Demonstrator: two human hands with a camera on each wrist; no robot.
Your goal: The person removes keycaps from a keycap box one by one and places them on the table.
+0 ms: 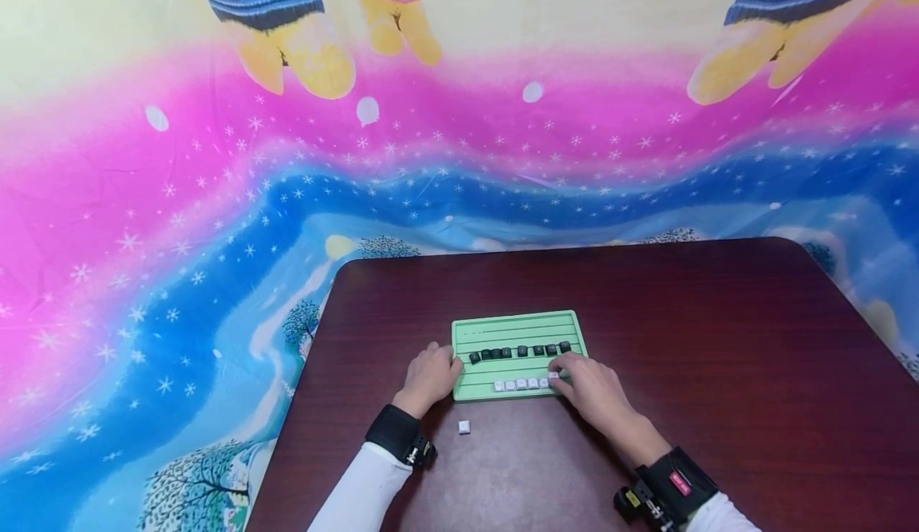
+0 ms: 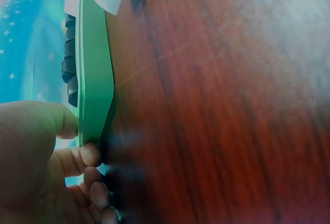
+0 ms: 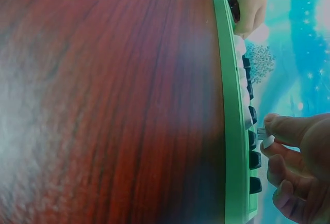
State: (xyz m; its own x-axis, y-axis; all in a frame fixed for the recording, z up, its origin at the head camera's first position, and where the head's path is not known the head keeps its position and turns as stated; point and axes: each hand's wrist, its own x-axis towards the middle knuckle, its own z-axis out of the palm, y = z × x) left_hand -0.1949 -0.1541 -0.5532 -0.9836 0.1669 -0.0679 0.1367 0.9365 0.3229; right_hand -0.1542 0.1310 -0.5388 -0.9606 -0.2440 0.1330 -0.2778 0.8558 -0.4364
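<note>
A light green ridged tray (image 1: 513, 363) lies on the table, bearing a row of black keycaps (image 1: 522, 351) across its middle. Nearer its front edge runs a shorter row of white keycaps (image 1: 522, 384). My left hand (image 1: 428, 376) grips the tray's left edge; in the left wrist view its thumb and index finger pinch the green corner (image 2: 95, 100). Above the right end of the white row, my right hand (image 1: 597, 392) pinches a white keycap (image 3: 268, 140) between thumb and index finger. That keycap shows apart from the tray in the right wrist view.
One loose white keycap (image 1: 463, 427) lies on the dark reddish-brown table (image 1: 718, 356), in front of the tray's left corner. A colourful printed cloth (image 1: 459, 133) hangs behind the table's far edge. Both wrists wear black camera straps (image 1: 677, 488).
</note>
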